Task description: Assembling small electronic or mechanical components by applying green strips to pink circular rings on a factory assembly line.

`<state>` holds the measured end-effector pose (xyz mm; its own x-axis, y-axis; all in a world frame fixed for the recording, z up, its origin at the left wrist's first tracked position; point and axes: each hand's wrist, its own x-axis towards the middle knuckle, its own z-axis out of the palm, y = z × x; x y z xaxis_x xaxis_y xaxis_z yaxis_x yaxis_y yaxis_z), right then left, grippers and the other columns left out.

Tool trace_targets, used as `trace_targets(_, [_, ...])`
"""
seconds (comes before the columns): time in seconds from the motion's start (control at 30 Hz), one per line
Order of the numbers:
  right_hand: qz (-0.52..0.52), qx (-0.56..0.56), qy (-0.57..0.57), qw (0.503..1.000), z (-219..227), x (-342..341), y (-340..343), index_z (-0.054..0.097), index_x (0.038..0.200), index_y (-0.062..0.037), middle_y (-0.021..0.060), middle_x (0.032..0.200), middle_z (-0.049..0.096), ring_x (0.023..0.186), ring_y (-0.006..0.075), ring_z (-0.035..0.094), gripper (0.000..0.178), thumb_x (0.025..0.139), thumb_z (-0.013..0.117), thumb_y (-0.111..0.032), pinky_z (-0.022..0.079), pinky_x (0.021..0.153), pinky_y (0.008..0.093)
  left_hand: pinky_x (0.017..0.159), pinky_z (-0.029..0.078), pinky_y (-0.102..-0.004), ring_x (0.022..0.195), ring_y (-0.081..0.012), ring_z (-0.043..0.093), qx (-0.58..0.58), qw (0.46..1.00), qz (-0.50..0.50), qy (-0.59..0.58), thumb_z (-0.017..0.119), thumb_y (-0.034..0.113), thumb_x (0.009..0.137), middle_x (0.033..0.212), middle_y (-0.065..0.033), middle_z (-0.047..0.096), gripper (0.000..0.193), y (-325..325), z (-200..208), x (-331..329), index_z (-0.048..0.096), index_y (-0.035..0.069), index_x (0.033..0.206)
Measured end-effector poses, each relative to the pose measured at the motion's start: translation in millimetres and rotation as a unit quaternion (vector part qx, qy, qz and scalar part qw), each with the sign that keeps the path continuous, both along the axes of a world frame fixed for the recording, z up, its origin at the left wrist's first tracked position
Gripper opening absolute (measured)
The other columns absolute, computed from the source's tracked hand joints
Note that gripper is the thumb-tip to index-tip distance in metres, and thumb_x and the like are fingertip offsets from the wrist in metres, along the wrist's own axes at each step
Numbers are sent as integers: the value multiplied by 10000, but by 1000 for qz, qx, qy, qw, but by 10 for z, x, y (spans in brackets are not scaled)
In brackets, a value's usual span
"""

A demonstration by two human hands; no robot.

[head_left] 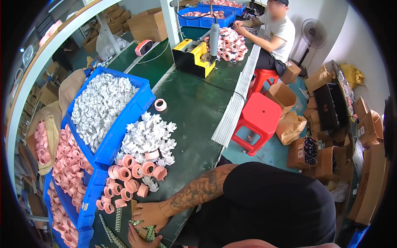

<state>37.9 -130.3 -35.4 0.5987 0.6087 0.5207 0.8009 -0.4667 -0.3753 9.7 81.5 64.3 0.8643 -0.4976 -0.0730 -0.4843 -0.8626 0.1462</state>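
Note:
My right hand, at the end of a tattooed forearm, rests low over the table with its fingers bent down onto green patterned strips and a tan piece. Just below it, my left hand grips the same strips from the near side, its lower part cut off by the picture's edge. More green strips lie to the left of my hands. Just beyond them is a pile of pink plastic rings, meeting a heap of white plastic parts.
A blue crate of white parts and blue bins of pink rings line the left. A yellow-black device stands farther up the green table. Another person sits at the far end. Red stools and cartons stand right.

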Motion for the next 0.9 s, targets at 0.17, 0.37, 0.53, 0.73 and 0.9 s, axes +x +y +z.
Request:
trace_targets(0.17, [-47,55,-58,996,-208,22,79,662,1145,-117,120,1143,636,1139,303,559,500,782,776,-442,394,967,479,994,519,-356,1252,-273,561,-136,982,-35,128,845,14,811,1498,-184,508,915,309,-251,183,359,-19,1586])
trace_targets(0.37, [-75,123,-109,984,-205,156,173,635,1011,-128,16,859,602,897,244,556,350,791,722,-386,390,857,428,919,528,-371,1256,-254,539,-116,946,122,276,646,-83,917,1553,-106,437,895,1039,-738,543,198,127,1663])
trace_targets(0.53, [-119,155,-59,979,-178,157,85,663,1111,-148,11,929,647,948,228,573,373,806,744,-346,386,870,409,955,544,-452,1124,-449,668,-81,993,-64,60,822,247,814,1236,-272,681,712,118,-68,441,565,36,1444])
trace_targets(0.73, [-169,117,-105,973,-227,292,269,649,1028,-149,17,915,606,967,215,562,264,788,683,-252,405,864,383,947,526,-492,1115,-462,659,50,998,35,4,815,225,811,1234,-270,680,707,407,-122,481,563,37,1443])
trace_targets(0.9, [-155,111,-50,980,-70,198,108,635,1206,-121,38,983,579,993,227,551,378,833,610,-172,404,902,383,985,526,-482,1173,-453,641,84,991,101,30,773,210,842,1307,-273,647,712,25,239,415,520,78,1494])
